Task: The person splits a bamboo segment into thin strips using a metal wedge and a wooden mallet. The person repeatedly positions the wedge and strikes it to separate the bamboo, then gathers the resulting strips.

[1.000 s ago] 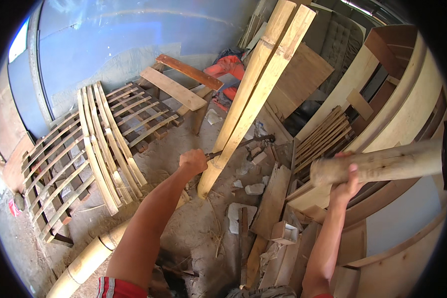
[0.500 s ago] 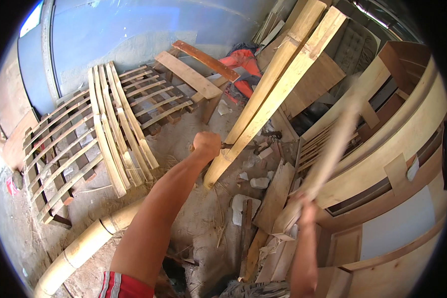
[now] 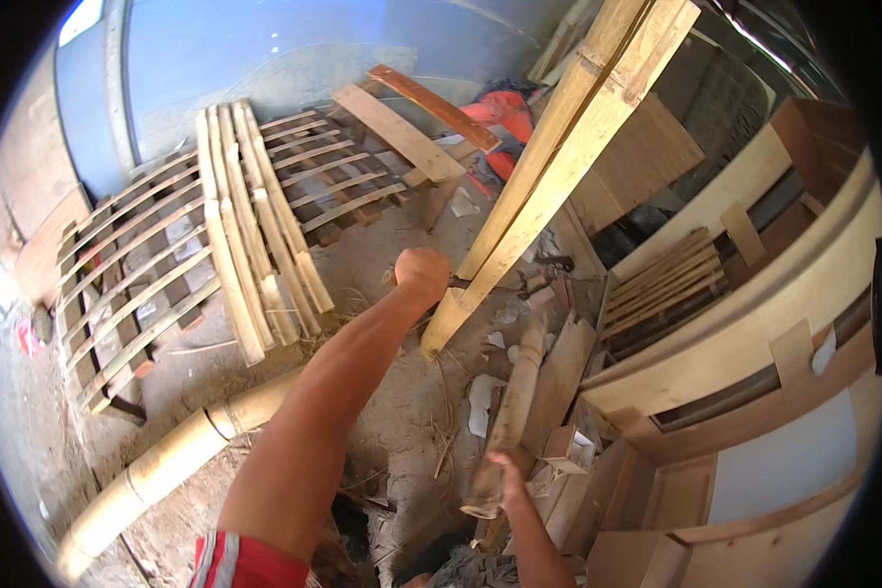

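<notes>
My left hand [image 3: 423, 271] is closed in a fist around the handle of a dark-bladed knife [image 3: 459, 282]. The blade meets a long split bamboo pole [image 3: 529, 235], tilted with its lower end near the ground. Above the blade the two halves of the pole stand apart by a narrow dark gap. Lower right, my right hand [image 3: 509, 480] grips a short, thick bamboo piece [image 3: 516, 412] near its lower end. That piece points up and away, apart from the pole and slightly blurred at its far end.
Several split bamboo strips [image 3: 250, 225] lie across a slatted wooden frame [image 3: 137, 284] at left. A whole bamboo pole [image 3: 167, 470] lies at lower left. Boards [image 3: 402, 132] rest behind, before a blue wall [image 3: 265, 59]. Wooden furniture panels [image 3: 755, 314] fill the right side, with rubble between.
My right hand has swung the bamboo piece down and to the left. My left hand keeps its grip on the knife at the pole. The whole view has shifted slightly.
</notes>
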Tool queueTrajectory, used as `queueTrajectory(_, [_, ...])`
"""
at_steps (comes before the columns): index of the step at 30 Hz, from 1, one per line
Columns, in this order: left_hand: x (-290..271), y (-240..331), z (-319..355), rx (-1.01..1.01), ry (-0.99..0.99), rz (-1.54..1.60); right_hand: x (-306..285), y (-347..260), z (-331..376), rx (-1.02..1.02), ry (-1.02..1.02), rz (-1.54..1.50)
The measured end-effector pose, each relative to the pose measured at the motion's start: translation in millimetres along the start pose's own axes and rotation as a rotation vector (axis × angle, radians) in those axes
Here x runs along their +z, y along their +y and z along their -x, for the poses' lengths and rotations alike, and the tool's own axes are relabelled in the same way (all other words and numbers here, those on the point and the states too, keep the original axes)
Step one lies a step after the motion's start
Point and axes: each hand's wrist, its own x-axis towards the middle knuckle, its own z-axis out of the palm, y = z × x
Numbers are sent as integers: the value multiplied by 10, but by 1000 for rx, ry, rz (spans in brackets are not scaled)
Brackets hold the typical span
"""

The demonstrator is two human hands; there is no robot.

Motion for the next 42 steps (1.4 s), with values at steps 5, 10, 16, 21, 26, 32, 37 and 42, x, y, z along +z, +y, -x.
queueTrajectory(5, [-21, -146, 56, -50, -51, 41, -272, -1077, 588, -529, 295, 180])
queueTrajectory(10, [-8, -195, 71, -86, -34, 3, -238, -2991, 1275, -1235, 135, -183])
queueTrajectory(16, [13, 88, -86, 34, 2, 5, -200, -3381, 1452, -1592, 164, -191])
queueTrajectory(21, [135, 488, -226, 94, 6, 11, -290, -227, -390, -483, 132, 191])
queueTrajectory(26, [132, 276, -227, 4, -59, -43, -98, -684, 427, -341, 221, 359])
queueTrajectory(32, [210, 195, -350, -21, -59, -21, -362, -2553, 1112, -1135, 341, -163])
queueTrajectory(37, [159, 200, -374, -35, -56, -18, -142, -3068, 1210, -1402, 182, -235])
queueTrajectory(42, [132, 610, -469, 74, -35, -10, -284, -690, -465, -491, 216, 532])
